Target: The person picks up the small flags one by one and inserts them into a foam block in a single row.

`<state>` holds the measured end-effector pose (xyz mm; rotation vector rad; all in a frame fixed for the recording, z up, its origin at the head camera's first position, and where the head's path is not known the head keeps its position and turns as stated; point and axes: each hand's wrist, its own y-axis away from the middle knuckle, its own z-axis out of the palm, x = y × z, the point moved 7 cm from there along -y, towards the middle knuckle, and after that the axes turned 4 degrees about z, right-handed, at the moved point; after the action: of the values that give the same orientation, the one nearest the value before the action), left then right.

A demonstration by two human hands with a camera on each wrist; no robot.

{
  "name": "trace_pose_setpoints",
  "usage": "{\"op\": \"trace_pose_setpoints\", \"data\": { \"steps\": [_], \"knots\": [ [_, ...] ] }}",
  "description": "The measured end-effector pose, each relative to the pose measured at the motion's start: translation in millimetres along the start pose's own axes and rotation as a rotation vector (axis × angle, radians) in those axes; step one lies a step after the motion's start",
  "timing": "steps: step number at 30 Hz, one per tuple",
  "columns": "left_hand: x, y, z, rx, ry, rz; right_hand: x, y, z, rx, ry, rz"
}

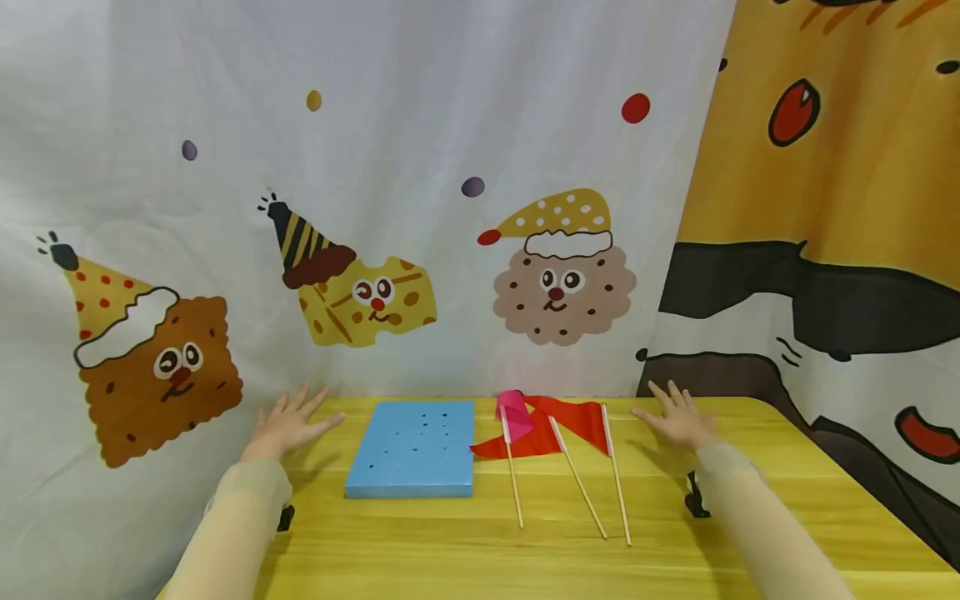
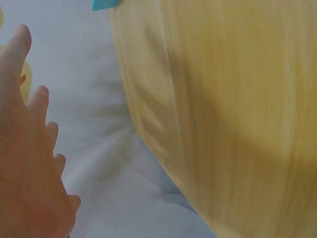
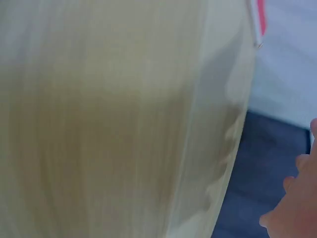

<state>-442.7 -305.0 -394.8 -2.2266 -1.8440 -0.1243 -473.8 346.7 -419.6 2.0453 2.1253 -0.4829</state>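
Note:
My left hand [image 1: 288,423] is held out with spread fingers to the left of a blue board [image 1: 411,462] dotted with small holes. On the other side, my right hand [image 1: 678,419] has its fingers spread too, right of the flags. Neither hand holds anything. Three small flags on wooden sticks lie between the board and my right hand: a pink flag [image 1: 514,415] partly curled over, a red flag [image 1: 525,447] in the middle, and another red flag [image 1: 581,419] at the right. In the left wrist view, my left hand [image 2: 32,148] casts a shadow on the wood.
The yellow wooden table [image 1: 420,550] has a rounded far right corner. A white curtain [image 1: 420,150] with cartoon biscuits and cheese hangs right behind its back edge. Dark straps with small black parts [image 1: 696,497] sit at the wrists.

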Motion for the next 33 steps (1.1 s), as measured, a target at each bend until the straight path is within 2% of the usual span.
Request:
{"op": "trace_pose_setpoints", "data": {
  "steps": [3, 6, 10, 14, 17, 20, 24, 27, 33],
  "knots": [
    [-0.1, 1.2, 0.9, 0.004, -0.010, -0.009, -20, -2, 4.1, 0.009, -0.094, -0.042],
    [4.1, 1.1, 4.7, 0.001, 0.030, 0.004, -46, -3, 7.3, 0.048, -0.215, -0.096],
    [17.1, 0.9, 10.7, 0.007, 0.217, 0.073, -78, -3, 9.3, 0.133, -0.371, -0.136],
    [28.3, 2.4, 15.5, 0.037, 0.416, 0.144, -105, 0, 20.0, 0.157, -0.474, -0.135],
    [30.4, 3.8, 24.4, 0.020, 0.524, 0.130, -125, 4, 30.5, 0.158, -0.512, -0.162],
    [32.4, 6.4, 37.6, -0.047, 0.684, 0.072, -145, 11, 39.5, 0.123, -0.546, -0.178],
    [39.9, 13.7, 52.3, -0.128, 0.915, 0.007, -169, 16, 55.3, -0.023, -0.614, -0.126],
    [44.8, 19.0, 60.3, -0.150, 0.999, -0.010, -184, 16, 67.0, -0.092, -0.617, -0.101],
    [49.1, 28.6, 75.5, -0.179, 1.079, -0.054, -202, 22, 90.0, -0.169, -0.622, -0.076]
  ]
}}
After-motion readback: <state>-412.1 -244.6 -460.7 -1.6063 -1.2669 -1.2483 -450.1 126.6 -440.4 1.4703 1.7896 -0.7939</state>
